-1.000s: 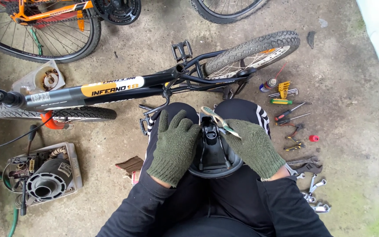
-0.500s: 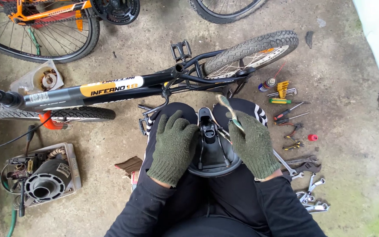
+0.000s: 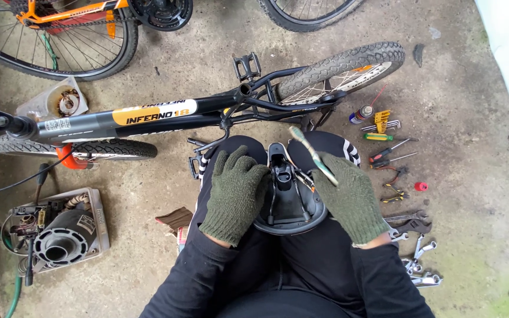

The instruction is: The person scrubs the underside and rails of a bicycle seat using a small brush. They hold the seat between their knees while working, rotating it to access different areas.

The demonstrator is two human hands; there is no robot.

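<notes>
From the head camera, I am looking down at a person sitting on a concrete floor (image 3: 455, 76) and working on an upturned black bicycle saddle (image 3: 288, 200) that is resting across the lap. The left hand (image 3: 235, 194), in a green knit glove, is lying flat on the saddle's left side, its fingers (image 3: 240, 171) stretched nearly straight and gripping nothing. The right hand (image 3: 350, 199), gloved the same, is curling its fingers (image 3: 328, 179) around a long, slim tool (image 3: 313, 155), which is angling up and away from the fingertips; I cannot tell what kind of tool it is. The saddle is sitting between the two hands, touching the left palm and just beside the right fingers. Beyond the fingertips, a black bicycle (image 3: 207, 112) with an orange and white panel on its frame is lying on its side. To the right of the right hand, screwdrivers (image 3: 393, 150), pliers (image 3: 395, 182), a spray can (image 3: 362, 113) and wrenches (image 3: 416, 253) are lying scattered. Well left of the left hand, an electric motor (image 3: 60, 235) is sitting on the ground.
</notes>
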